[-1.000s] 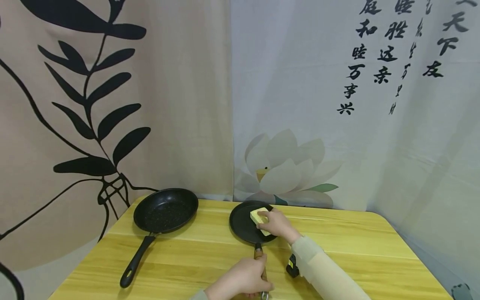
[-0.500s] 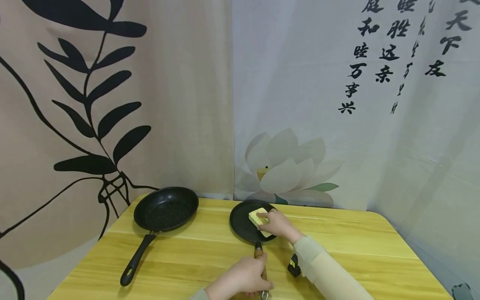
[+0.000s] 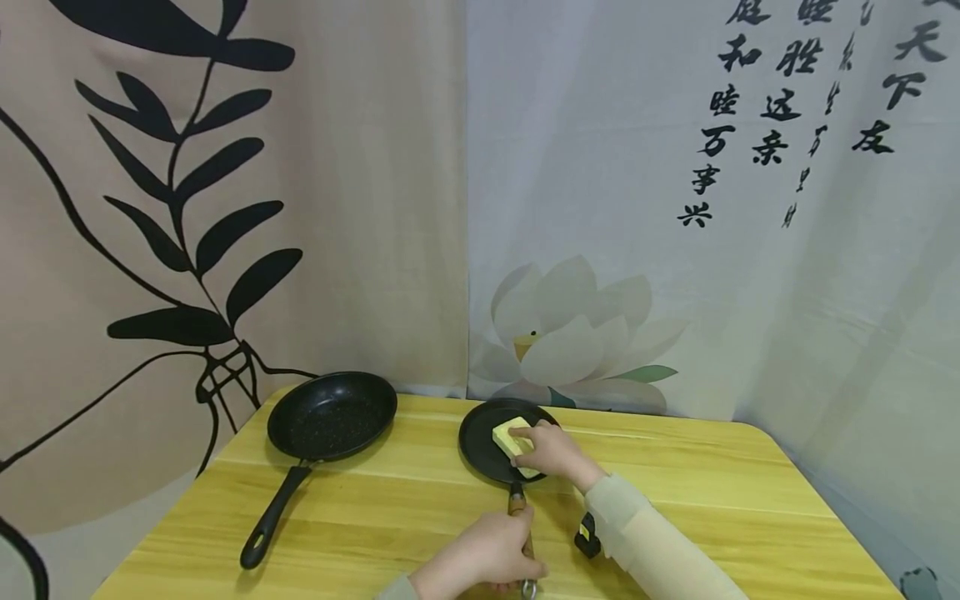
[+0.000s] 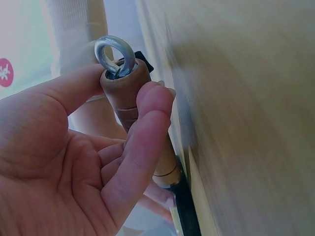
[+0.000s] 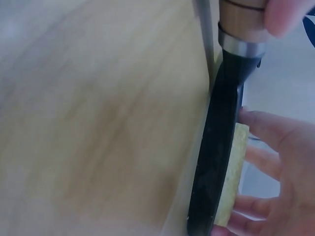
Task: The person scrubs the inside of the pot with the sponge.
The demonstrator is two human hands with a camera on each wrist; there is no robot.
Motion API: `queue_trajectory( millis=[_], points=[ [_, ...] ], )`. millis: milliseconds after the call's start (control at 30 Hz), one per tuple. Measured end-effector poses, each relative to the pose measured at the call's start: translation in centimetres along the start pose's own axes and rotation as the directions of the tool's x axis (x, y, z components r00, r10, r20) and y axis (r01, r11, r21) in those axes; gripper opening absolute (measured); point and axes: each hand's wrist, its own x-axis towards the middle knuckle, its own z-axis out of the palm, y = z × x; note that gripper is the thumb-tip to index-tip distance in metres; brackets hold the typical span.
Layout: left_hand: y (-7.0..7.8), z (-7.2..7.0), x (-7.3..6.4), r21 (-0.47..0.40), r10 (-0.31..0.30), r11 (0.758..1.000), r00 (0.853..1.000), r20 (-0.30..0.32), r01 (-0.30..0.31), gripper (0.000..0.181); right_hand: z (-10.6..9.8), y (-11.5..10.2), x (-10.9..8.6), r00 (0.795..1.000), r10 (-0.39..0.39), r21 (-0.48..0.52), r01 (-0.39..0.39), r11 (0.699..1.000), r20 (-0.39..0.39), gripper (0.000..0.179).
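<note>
A small flat black frying pan (image 3: 478, 443) lies on the table with its wooden handle (image 4: 123, 98) pointing at me. My left hand (image 3: 491, 552) grips that handle close to the metal ring (image 4: 114, 49) at its end. Inside the pan, my right hand (image 3: 557, 454) holds a yellow rectangular sponge (image 3: 506, 435) by its edges, thumb and fingers spread around it. From the right wrist view, the sponge (image 5: 233, 172) sits flat against the pan's inner face, and the pan's side wall (image 5: 211, 167) is seen edge-on.
A larger black frying pan (image 3: 333, 417) with a black handle (image 3: 276, 517) stands on the wooden table (image 3: 390, 517) to the left. Under my right forearm, a small black object (image 3: 587, 537) with a yellow patch hangs by the sleeve (image 3: 637, 517). Printed curtains (image 3: 375, 208) close off the back.
My right hand has slid the sponge slightly left across the pan. The left hand keeps its grip on the handle, with the pan nearly still.
</note>
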Motion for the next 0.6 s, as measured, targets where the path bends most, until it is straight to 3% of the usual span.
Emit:
queue_trajectory(
  millis=[600],
  points=[
    [0.12, -0.01, -0.06, 0.013, 0.012, 1.0, 1.0, 0.005, -0.012, 0.079, 0.16, -1.07, -0.08, 1.0, -0.006, 0.036, 0.005, 0.999, 0.013, 0.054]
  ],
)
